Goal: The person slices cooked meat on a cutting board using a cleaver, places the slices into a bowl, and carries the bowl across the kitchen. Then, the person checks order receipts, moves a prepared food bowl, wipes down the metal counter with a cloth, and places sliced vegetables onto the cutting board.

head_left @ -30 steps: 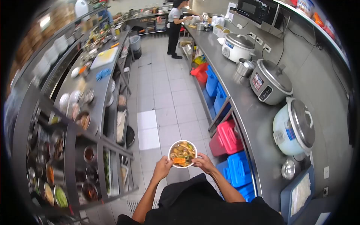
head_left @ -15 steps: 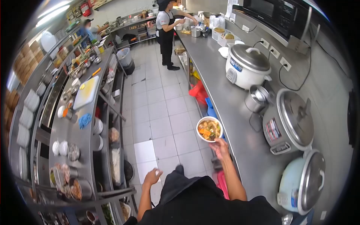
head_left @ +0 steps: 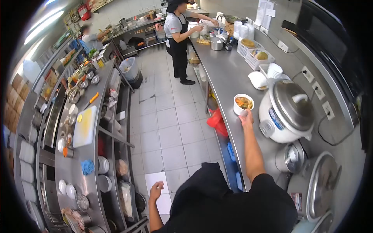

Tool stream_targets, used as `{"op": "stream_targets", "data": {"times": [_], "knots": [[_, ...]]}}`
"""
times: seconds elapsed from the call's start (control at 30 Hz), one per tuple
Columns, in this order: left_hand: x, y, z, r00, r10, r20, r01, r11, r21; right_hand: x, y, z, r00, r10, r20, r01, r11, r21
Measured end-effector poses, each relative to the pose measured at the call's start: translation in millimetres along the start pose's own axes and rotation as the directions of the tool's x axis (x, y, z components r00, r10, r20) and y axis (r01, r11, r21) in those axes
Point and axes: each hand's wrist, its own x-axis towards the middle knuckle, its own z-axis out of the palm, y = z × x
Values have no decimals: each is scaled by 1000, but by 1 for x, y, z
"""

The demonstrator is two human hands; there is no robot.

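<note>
My right hand (head_left: pixel 246 118) grips a white round bowl (head_left: pixel 237 109) by its near side. Orange and green pieces of a cooked dish (head_left: pixel 244 102) fill the bowl. It is over the right steel counter (head_left: pixel 229 73), just left of a big white rice cooker (head_left: pixel 285 110); whether its base touches the counter I cannot tell. Low at my left side hangs my left hand (head_left: pixel 156 190), its fingers curled in with nothing seen in them, above the tiled floor.
Past the bowl are a white dish (head_left: pixel 257 80), stacked white cups (head_left: pixel 274 70) and white baskets (head_left: pixel 258 62). A co-worker in a black apron (head_left: pixel 179 46) stands at the far end. The left counter holds a cutting board (head_left: pixel 84 126), a blue cloth (head_left: pixel 88 167) and an orange-handled knife (head_left: pixel 93 98).
I have moved forward along the right counter. My right hand has carried the bowl from over the aisle to over the counter. My left hand still hangs at my side.
</note>
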Motion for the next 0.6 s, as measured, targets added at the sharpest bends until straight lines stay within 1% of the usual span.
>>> {"op": "stream_targets", "data": {"times": [0.03,0.1,0.13,0.17,0.2,0.23,0.27,0.3,0.33,0.37,0.4,0.47,0.5,0.53,0.57,0.6], "knots": [[6,-16,-2,995,-2,-96,2,1000,1,27,-2,22,999,-23,23,24,1000,-14],[-7,-29,-8,969,-107,-223,162,956,243,73,-1,66,998,-38,52,40,998,-48],[-20,-25,-9,953,-179,-243,260,897,357,92,-5,86,998,-30,54,33,997,-67],[-31,-53,-9,971,-128,-201,183,940,289,108,-11,113,996,-47,69,49,999,-20],[-49,-39,-1,939,-230,-255,308,893,329,121,-12,131,995,-59,75,57,998,24],[-59,-104,11,899,-403,-171,419,906,64,137,-15,155,992,-78,95,79,997,3],[-65,-128,23,824,-562,-80,542,820,-182,150,-17,178,987,-102,125,104,995,-10],[-88,-123,32,801,-588,-114,571,807,-151,154,-16,192,989,-85,122,87,996,-11],[-104,-107,43,788,-598,-145,587,801,-119,155,-13,206,975,-100,199,117,990,-75],[-114,-94,55,772,-617,-152,602,787,-135,154,-3,218,954,-107,280,150,979,-140],[-121,-84,64,760,-630,-158,612,776,-153,151,14,223,954,-85,286,133,979,-153],[-123,-70,80,749,-641,-166,612,766,-197,131,52,229,881,6,472,176,924,-340],[-124,-62,87,745,-645,-167,606,761,-233,109,85,228,866,30,500,195,899,-391],[-122,-60,96,742,-648,-171,601,756,-258,73,111,226,834,129,536,209,826,-523],[-125,-54,107,734,-656,-175,591,744,-311,56,166,204,717,105,689,279,863,-422],[-124,-48,121,727,-662,-183,574,732,-368,15,206,187,702,280,655,157,836,-525]]}}
